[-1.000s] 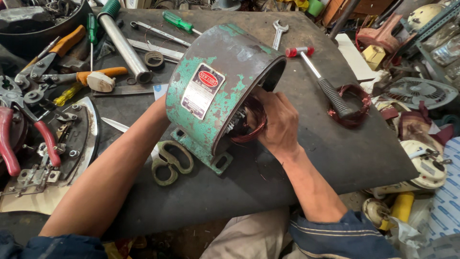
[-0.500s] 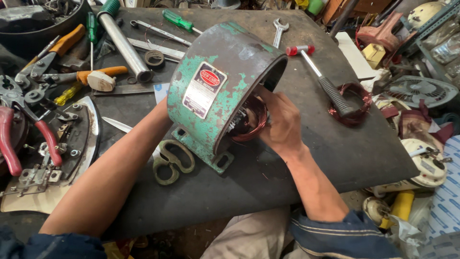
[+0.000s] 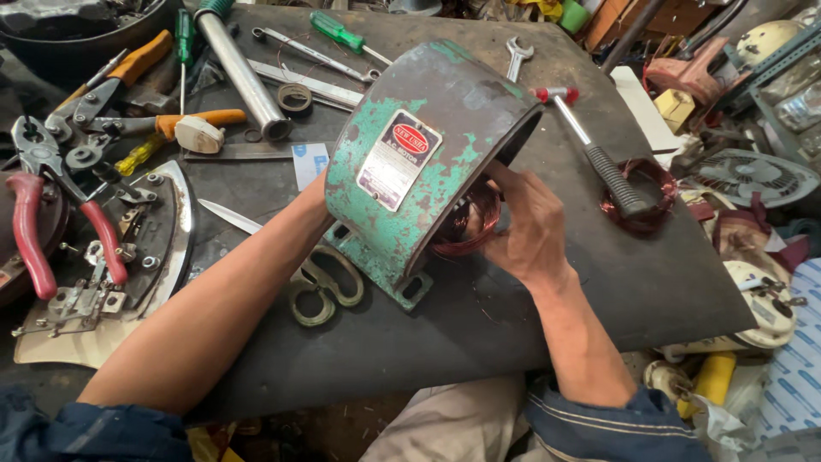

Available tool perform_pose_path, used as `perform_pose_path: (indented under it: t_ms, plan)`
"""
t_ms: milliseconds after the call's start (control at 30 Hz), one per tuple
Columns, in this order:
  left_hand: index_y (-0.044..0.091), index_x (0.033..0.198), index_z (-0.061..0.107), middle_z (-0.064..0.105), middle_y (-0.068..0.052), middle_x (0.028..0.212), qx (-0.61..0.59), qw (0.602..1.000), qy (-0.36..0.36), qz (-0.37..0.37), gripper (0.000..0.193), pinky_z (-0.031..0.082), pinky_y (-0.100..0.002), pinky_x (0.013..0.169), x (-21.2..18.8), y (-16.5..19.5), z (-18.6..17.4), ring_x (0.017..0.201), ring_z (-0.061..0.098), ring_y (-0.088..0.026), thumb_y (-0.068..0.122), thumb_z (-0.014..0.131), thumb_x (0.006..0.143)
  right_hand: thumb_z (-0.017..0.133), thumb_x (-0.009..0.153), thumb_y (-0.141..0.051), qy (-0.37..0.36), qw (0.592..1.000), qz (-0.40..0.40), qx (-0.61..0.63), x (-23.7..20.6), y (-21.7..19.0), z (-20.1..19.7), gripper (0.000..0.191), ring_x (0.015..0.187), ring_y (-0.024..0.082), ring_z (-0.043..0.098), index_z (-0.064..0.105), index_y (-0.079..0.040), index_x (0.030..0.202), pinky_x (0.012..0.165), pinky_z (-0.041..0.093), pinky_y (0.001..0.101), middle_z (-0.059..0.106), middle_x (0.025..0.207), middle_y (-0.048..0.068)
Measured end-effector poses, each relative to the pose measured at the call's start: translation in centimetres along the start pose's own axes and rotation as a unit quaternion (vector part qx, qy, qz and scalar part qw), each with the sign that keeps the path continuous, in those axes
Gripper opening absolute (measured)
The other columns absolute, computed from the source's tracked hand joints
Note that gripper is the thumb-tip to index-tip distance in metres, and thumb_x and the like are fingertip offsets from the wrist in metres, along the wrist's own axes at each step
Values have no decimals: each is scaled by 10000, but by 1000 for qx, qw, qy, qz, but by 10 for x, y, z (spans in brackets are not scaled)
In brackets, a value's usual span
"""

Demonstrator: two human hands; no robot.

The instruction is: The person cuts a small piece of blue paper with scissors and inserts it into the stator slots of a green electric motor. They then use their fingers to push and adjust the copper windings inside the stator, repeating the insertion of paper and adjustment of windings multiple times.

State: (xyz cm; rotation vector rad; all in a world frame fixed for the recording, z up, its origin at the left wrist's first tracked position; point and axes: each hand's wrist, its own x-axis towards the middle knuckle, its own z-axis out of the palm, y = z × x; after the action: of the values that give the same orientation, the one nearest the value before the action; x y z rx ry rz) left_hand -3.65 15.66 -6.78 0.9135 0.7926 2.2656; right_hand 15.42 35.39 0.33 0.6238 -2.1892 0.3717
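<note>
Head view: at the far left we see red-handled pliers (image 3: 34, 231) lying on the dark tabletop (image 3: 547, 334), with a steel tube (image 3: 239, 73) and a green screwdriver (image 3: 342, 34) further off. Scissors (image 3: 321, 282) lie near us, just beside the motor's foot. Our left hand (image 3: 318, 192) is mostly hidden behind the green motor housing (image 3: 419, 162), pressed against its back wall; we cannot tell its grip. The housing stands tilted at the tabletop's middle, its open end facing right. Our right hand (image 3: 530, 227) reaches into that opening, fingers (image 3: 500, 175) curled on the copper winding (image 3: 470, 222) inside. Right of it, a hammer (image 3: 599, 154) rests across a loose copper coil (image 3: 637, 192).
</note>
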Motion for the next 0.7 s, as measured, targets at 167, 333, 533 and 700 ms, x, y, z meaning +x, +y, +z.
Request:
perform_pose_path:
  t_ms: [167, 333, 533, 700]
  plan:
    - [-6, 1435, 477, 638, -157, 1290, 3, 1000, 10, 2, 475, 601, -362, 977, -5, -2, -6, 1135, 669, -193, 67, 682, 1013, 786, 985, -235, 3, 1000, 0, -11, 1, -3, 0, 455, 808, 281, 660, 599, -16, 1338, 741, 529, 410, 721, 941, 93]
    - [-1, 1438, 471, 635, -155, 1291, 24, 999, 26, 13, 475, 604, -361, 977, -19, -2, -19, 1137, 670, -192, 68, 678, 1016, 762, 982, -268, 13, 1000, 7, -24, 4, -6, 2, 442, 793, 287, 656, 614, -23, 1319, 729, 520, 410, 723, 934, 98]
    - [5, 1440, 463, 631, -154, 1292, 40, 998, 47, 29, 475, 606, -359, 977, -28, -9, -32, 1139, 672, -192, 69, 675, 1019, 770, 950, -250, 5, 1000, 9, -3, 4, -4, 1, 448, 805, 300, 652, 618, -13, 1298, 730, 523, 419, 702, 923, 117]
    - [10, 1443, 457, 628, -153, 1293, 54, 995, 63, 47, 475, 609, -358, 977, -32, -18, -40, 1141, 673, -192, 70, 671, 1022, 772, 900, -128, -29, 999, -2, 38, -1, 5, -3, 429, 829, 322, 663, 592, -3, 1270, 754, 536, 431, 684, 940, 138]
